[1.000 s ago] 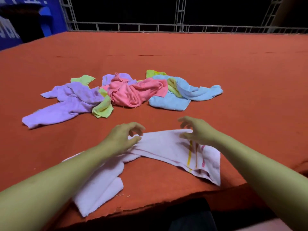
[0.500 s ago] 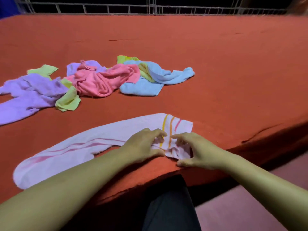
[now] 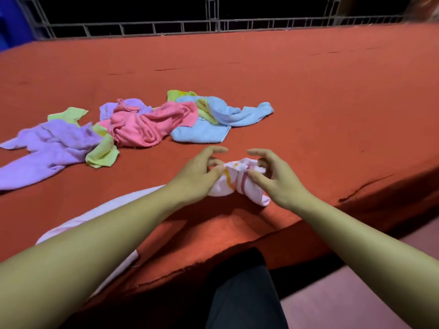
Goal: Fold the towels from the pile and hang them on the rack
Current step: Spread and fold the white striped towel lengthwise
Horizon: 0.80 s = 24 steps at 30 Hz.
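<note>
One white towel (image 3: 240, 184) with orange and pink stripes lies near the front edge of the red-orange surface (image 3: 308, 103), its striped end bunched up and lifted between both hands while the rest trails back to the left under the left forearm (that part is mostly hidden). The left hand (image 3: 197, 176) pinches the bunched end with thumb and curled fingers, its index finger held out above the cloth; the right hand (image 3: 275, 179) pinches the same end from the other side, thumb pressed on the stripes and the other fingers arched over it. Beyond the hands, well apart from the white towel, sits the pile: one purple towel (image 3: 45, 150) spread out at the left, one pink towel (image 3: 147, 124) crumpled in the middle, and one blue towel (image 3: 213, 124) at the right, with yellow-green cloth (image 3: 103, 153) showing at several spots among them and a second patch of purple behind the pink (how many separate pieces these make cannot be told). The towels touch and overlap one another. The surface is covered in a felt-like fabric, torn and frayed along its near edge. At the far edge stands a grey metal railing (image 3: 213, 22) against darkness, and a blue object shows at the upper left corner.
</note>
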Each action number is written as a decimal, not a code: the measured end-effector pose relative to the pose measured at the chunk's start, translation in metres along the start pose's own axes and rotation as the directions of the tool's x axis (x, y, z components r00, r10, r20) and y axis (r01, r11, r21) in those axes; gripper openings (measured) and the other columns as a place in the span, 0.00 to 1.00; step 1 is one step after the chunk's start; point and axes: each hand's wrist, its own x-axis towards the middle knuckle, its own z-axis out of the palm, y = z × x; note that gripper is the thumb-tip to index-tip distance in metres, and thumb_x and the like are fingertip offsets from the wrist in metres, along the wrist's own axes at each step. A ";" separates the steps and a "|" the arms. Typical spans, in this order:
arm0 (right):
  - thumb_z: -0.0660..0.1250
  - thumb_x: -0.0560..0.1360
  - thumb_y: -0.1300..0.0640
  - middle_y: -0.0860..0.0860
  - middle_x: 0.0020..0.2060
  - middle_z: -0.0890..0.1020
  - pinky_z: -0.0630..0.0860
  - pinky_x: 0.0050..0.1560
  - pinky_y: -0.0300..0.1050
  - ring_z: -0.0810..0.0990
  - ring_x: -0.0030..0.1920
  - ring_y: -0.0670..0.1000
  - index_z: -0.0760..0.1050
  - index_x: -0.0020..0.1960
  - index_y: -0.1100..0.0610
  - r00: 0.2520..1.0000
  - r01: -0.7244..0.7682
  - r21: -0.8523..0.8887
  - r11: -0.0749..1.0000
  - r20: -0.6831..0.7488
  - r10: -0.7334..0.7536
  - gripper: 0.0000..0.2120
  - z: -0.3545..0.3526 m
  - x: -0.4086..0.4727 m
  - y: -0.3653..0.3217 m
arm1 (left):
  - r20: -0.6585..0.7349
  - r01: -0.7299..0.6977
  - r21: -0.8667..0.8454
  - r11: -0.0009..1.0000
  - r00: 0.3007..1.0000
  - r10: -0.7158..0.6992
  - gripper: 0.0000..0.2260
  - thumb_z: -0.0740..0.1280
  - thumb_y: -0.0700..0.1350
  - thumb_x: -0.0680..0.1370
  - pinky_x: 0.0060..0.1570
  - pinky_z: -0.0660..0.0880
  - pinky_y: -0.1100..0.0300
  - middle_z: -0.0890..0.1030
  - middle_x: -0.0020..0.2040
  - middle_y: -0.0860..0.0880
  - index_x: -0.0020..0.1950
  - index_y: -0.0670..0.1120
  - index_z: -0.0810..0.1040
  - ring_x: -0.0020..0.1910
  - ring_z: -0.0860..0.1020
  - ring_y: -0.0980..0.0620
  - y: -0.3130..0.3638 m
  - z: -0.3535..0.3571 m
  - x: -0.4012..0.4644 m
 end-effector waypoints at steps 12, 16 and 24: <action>0.70 0.74 0.66 0.48 0.46 0.83 0.77 0.49 0.50 0.82 0.48 0.48 0.70 0.64 0.43 0.999 0.042 -0.097 0.994 -0.017 -0.044 0.26 -0.022 -0.002 -0.012 | -0.081 -0.017 0.025 1.000 0.997 0.019 0.17 0.73 0.48 0.75 0.42 0.73 0.64 0.82 0.36 0.58 0.63 0.53 0.74 0.35 0.77 0.60 0.013 0.029 -0.015; 0.72 0.74 0.63 0.43 0.44 0.82 0.77 0.53 0.58 0.82 0.49 0.45 0.71 0.65 0.48 0.969 0.157 -0.129 0.979 -0.171 -0.178 0.24 -0.045 0.008 -0.029 | -0.301 -0.184 0.013 0.983 0.937 0.179 0.19 0.73 0.47 0.73 0.51 0.79 0.56 0.83 0.38 0.61 0.60 0.60 0.73 0.43 0.82 0.62 0.042 0.033 0.005; 0.67 0.71 0.63 0.48 0.46 0.81 0.77 0.53 0.54 0.81 0.48 0.49 0.71 0.65 0.47 0.996 -0.039 -0.141 0.989 0.077 0.050 0.24 -0.058 -0.030 0.017 | 0.093 -0.095 0.307 0.947 0.993 0.069 0.21 0.74 0.50 0.73 0.45 0.74 0.61 0.83 0.39 0.61 0.62 0.60 0.72 0.37 0.79 0.62 0.028 0.061 -0.003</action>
